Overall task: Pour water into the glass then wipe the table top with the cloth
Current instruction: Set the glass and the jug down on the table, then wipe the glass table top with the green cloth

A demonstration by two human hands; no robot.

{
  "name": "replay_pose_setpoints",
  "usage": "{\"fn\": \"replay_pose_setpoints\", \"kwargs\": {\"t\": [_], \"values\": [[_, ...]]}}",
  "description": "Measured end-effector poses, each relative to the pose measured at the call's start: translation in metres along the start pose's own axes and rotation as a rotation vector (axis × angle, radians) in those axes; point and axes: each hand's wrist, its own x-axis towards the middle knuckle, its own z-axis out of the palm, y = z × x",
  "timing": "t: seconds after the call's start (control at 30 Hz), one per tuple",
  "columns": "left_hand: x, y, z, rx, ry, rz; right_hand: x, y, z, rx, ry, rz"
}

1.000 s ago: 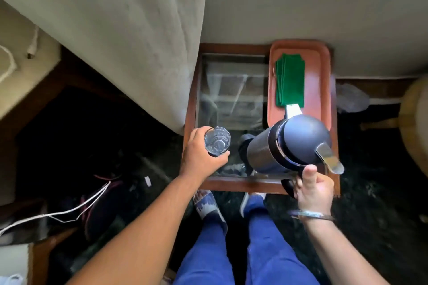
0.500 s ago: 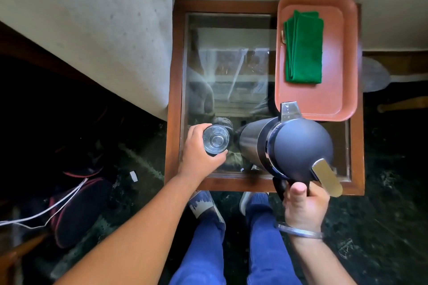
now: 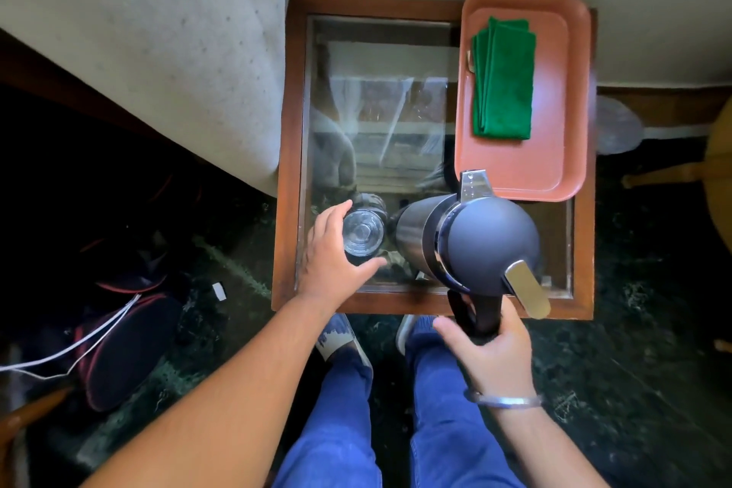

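Observation:
A clear glass (image 3: pixel 363 231) stands on the glass table top (image 3: pixel 380 99) near its front left, and my left hand (image 3: pixel 332 254) is wrapped around it. My right hand (image 3: pixel 485 345) grips the black handle of a dark steel flask (image 3: pixel 475 246), which stands upright just right of the glass, its spout pointing away from me. A folded green cloth (image 3: pixel 502 79) lies in an orange tray (image 3: pixel 570 99) at the table's back right.
The table has a brown wooden frame (image 3: pixel 291 154). A pale mattress (image 3: pixel 150 32) presses against its left side and a wall runs behind. My legs and shoes sit under the front edge. White cables (image 3: pixel 79 345) and a dark bag lie on the floor at left.
The view has dropped toward the table. The flask has been lowered from a lifted position to stand beside the glass. My left hand stays on the glass.

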Motion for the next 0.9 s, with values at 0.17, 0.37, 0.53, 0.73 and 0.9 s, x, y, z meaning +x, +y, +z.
{"fn": "replay_pose_setpoints", "kwargs": {"t": [0.17, 0.37, 0.53, 0.73, 0.9], "values": [[0.008, 0.022, -0.029, 0.024, 0.029, 0.052, 0.008, 0.019, -0.065, -0.305, -0.231, -0.099], [0.097, 0.023, -0.031, 0.208, -0.004, 0.083, 0.155, -0.005, -0.089, -0.516, 0.059, -0.161], [0.173, 0.001, -0.003, 0.469, -0.056, 0.220, 0.300, -0.019, -0.036, -0.798, -0.046, -0.233], [0.224, -0.023, 0.019, 0.679, 0.013, 0.322, 0.373, 0.005, 0.009, -0.964, -0.084, -0.323], [0.232, -0.039, 0.019, 0.716, 0.031, 0.313, 0.402, 0.006, 0.037, -1.029, 0.124, -0.211]]}}
